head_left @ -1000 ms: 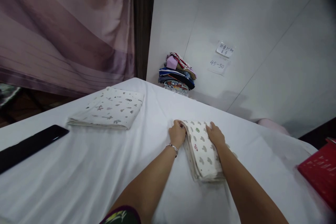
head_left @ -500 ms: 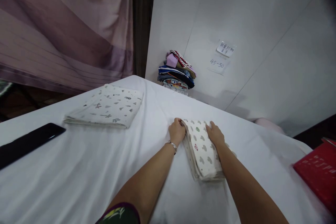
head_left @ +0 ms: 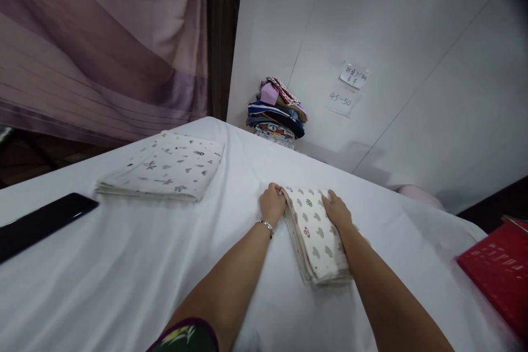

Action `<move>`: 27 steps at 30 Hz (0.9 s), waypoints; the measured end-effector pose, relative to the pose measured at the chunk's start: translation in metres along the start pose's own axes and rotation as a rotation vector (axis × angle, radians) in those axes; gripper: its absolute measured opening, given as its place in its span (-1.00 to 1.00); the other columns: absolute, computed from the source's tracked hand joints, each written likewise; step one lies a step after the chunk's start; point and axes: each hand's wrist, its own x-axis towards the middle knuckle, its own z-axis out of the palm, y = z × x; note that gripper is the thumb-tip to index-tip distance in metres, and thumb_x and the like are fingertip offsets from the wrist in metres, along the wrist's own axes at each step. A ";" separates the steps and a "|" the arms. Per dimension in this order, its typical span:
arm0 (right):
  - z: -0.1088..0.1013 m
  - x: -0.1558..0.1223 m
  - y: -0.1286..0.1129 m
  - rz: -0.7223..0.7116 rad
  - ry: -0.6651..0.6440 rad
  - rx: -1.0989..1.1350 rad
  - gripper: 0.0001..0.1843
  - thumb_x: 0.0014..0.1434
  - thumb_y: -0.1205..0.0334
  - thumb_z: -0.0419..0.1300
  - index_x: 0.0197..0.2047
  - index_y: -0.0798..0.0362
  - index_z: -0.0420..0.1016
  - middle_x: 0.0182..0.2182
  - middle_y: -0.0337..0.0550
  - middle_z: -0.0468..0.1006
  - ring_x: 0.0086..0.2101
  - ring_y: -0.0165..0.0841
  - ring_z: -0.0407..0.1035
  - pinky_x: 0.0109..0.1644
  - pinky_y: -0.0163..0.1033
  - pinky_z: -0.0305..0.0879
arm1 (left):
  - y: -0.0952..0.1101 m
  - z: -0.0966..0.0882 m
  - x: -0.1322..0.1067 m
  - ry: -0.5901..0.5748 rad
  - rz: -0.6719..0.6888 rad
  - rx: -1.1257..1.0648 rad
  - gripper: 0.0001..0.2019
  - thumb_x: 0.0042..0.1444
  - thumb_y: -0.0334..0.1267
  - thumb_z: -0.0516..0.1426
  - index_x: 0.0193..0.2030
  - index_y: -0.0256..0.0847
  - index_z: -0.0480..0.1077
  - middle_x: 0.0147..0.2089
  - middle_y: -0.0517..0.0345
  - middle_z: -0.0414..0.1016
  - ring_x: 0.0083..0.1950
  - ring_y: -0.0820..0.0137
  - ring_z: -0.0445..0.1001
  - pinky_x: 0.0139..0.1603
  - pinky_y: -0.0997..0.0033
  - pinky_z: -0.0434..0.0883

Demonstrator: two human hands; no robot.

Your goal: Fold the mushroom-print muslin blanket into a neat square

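Red object (head_left: 497,272) cropped at right; left hand (head_left: 272,203), partly hidden, gripping folded cloth (head_left: 317,234); right hand (head_left: 337,210) extended along its edge

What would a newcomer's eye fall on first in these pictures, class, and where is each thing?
Probably the patterned folded cloth right of centre on the white table, with the left hand at its far left corner and the right hand on its right side. Next, perhaps, the red object at the right edge, then the colourful pile by the wall.
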 end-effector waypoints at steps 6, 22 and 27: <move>0.001 0.004 0.001 0.002 -0.029 -0.013 -0.37 0.28 -0.10 -0.24 0.32 0.00 -0.02 0.12 0.04 0.29 0.10 -0.12 0.18 0.12 -0.04 0.11 | -0.001 -0.002 -0.001 -0.022 0.036 0.071 -0.92 0.12 -0.32 0.02 -0.25 -0.15 0.30 -0.28 0.11 0.51 -0.19 0.32 0.45 -0.15 0.36 0.22; 0.003 0.018 0.010 -0.044 -0.118 -0.001 -0.37 0.29 -0.07 -0.21 0.33 0.03 -0.05 0.19 0.02 0.23 0.16 -0.16 0.12 0.16 -0.08 0.05 | -0.012 -0.016 0.012 -0.148 0.184 -0.048 -0.91 0.05 -0.31 0.07 -0.37 -0.13 0.40 -0.34 0.23 0.50 -0.28 0.41 0.42 -0.26 0.47 0.27; 0.001 0.016 0.008 -0.039 -0.119 -0.003 -0.37 0.29 -0.07 -0.21 0.33 0.03 -0.06 0.19 0.02 0.23 0.16 -0.16 0.13 0.16 -0.06 0.06 | -0.013 -0.015 0.015 -0.093 0.209 -0.126 -0.92 0.04 -0.35 0.07 -0.37 -0.17 0.39 -0.13 0.14 0.47 -0.03 0.38 0.37 -0.04 0.45 0.26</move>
